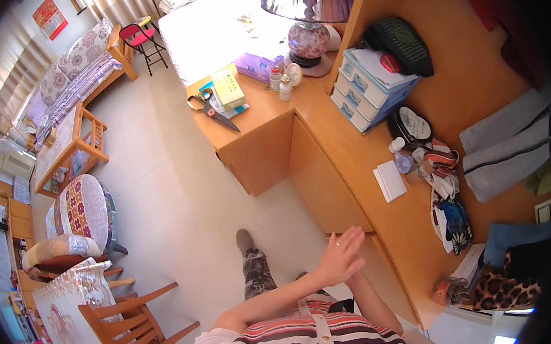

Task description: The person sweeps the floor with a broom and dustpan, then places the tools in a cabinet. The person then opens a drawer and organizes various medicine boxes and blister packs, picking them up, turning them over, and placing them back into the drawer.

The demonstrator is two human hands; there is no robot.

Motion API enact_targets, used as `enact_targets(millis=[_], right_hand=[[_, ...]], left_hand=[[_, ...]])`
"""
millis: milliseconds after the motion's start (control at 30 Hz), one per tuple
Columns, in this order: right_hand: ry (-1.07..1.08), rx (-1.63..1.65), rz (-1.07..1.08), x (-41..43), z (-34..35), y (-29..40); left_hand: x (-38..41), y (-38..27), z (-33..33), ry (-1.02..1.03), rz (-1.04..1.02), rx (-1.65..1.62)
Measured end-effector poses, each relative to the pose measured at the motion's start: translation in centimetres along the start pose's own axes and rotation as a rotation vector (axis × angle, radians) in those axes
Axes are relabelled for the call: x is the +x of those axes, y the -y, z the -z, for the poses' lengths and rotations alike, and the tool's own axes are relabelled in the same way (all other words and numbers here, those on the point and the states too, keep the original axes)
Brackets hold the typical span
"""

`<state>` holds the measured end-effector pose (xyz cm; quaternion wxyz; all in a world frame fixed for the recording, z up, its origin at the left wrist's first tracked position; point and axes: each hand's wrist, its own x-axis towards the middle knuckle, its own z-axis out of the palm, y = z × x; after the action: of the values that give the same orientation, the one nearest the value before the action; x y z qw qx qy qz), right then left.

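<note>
My left hand (pixel 335 261) crosses in front of my body and overlaps my right hand (pixel 356 268). The two touch, and no object shows between them. A ring sits on a finger of the upper hand, and its fingers stretch forward. Most of the right hand is hidden, so how its fingers are set is unclear. Both are near the curved edge of a wooden desk (pixel 330 133). On that desk, the closest loose item is a folded white paper (pixel 390 181), with small bottles and a patterned cloth (pixel 456 221) beyond it.
Large scissors (pixel 213 113) lie by a yellow box (pixel 228 89) at the desk's far end, near a lamp (pixel 309 43). A small drawer unit (pixel 371 89) stands to the right. Leftward are a wooden chair (pixel 137 328), a round stool (pixel 81 206) and a coffee table (pixel 67 147).
</note>
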<state>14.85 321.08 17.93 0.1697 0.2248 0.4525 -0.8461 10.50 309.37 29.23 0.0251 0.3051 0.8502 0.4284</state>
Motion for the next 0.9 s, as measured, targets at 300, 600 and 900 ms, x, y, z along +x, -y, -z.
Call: enact_targets(millis=[300, 600, 900], right_hand=[[0.368, 0.0, 0.042, 3.0, -28.6, 7.9], [0.369, -1.23, 0.961, 14.4, -38.1, 3.8], [0.099, -1.071, 0.891, 18.5, -39.0, 9.4]], left_hand=[[-7.1, 22.1, 10.8, -0.284, 0.399, 0.135], [-3.7, 20.2, 28.7, -0.602, 0.799, -2.141], [-3.9, 21.7, 37.7, -0.735, 0.729, -0.914]])
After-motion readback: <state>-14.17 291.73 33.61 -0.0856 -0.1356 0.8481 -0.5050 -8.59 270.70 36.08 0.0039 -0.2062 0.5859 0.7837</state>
